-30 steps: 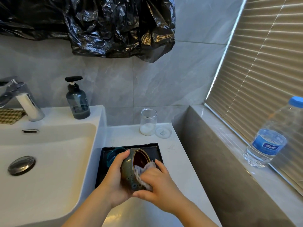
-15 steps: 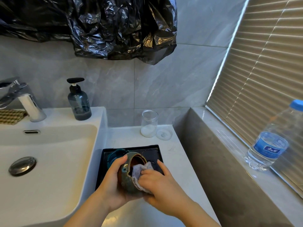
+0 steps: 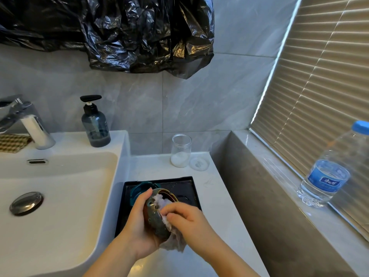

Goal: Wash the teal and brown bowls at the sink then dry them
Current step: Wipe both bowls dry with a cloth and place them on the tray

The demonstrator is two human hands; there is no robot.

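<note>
just over the tray [image 3: 196, 188] near edge, left hand [image 3: 137, 222] grips brown bowl [image 3: 155, 222], right hand [image 3: 187, 218] pinches cloth [image 3: 173, 241].

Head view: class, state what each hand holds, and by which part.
The left hand grips the brown bowl round its outer wall, thumb near the rim. The right hand pinches a pale cloth bunched against the bowl's rim.
</note>
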